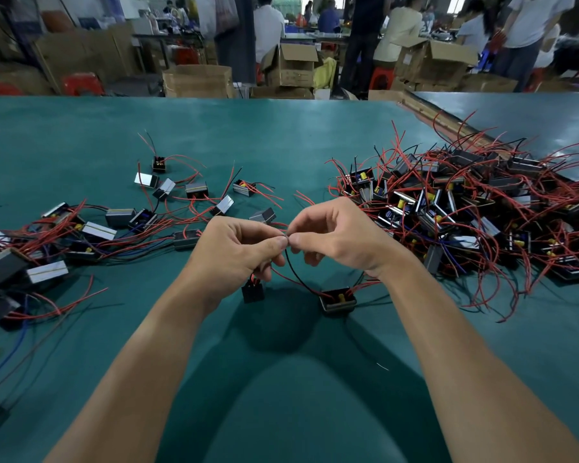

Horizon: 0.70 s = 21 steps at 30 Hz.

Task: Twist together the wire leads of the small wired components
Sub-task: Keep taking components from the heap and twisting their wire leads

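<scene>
Pinching is seen. What is pinched?
The wire ends [286, 236] are pinched by the left hand [238, 255] and the right hand [331, 235], fingertips together.
And the boxes?
One box [253, 291] is seen below the left hand; a second box [337, 300] is laid on the worktop [281, 135].

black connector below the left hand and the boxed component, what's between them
Head view: a red lead and a black lead cross there, over green mat.

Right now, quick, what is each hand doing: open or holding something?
Left hand: closed, fingertips pinching the wire leads.
Right hand: closed, pinching the same wire leads where they meet.
</scene>
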Each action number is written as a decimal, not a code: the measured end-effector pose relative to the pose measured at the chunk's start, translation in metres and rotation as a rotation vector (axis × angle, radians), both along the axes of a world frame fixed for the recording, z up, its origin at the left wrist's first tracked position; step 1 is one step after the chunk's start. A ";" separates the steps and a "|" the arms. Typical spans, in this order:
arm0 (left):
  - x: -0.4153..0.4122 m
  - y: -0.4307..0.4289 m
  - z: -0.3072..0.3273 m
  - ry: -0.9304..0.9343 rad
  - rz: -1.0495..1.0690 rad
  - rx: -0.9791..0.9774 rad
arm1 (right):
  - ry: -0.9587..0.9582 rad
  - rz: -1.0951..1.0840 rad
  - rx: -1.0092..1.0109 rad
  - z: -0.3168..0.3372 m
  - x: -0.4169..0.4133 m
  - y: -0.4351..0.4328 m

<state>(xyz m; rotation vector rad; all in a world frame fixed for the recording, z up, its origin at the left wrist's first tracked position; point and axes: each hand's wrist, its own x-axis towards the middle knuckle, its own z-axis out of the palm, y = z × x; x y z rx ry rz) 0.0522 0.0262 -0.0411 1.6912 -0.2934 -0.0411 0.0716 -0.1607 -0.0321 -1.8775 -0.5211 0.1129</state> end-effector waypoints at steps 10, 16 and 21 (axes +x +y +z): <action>0.000 0.005 0.000 0.047 -0.031 0.099 | -0.029 0.008 0.026 0.003 -0.004 0.005; -0.005 -0.006 -0.008 -0.343 0.091 0.382 | 0.230 -0.094 -0.083 0.005 -0.005 0.012; -0.002 -0.008 -0.011 -0.511 0.142 0.549 | 0.431 -0.177 -0.061 0.004 -0.001 0.012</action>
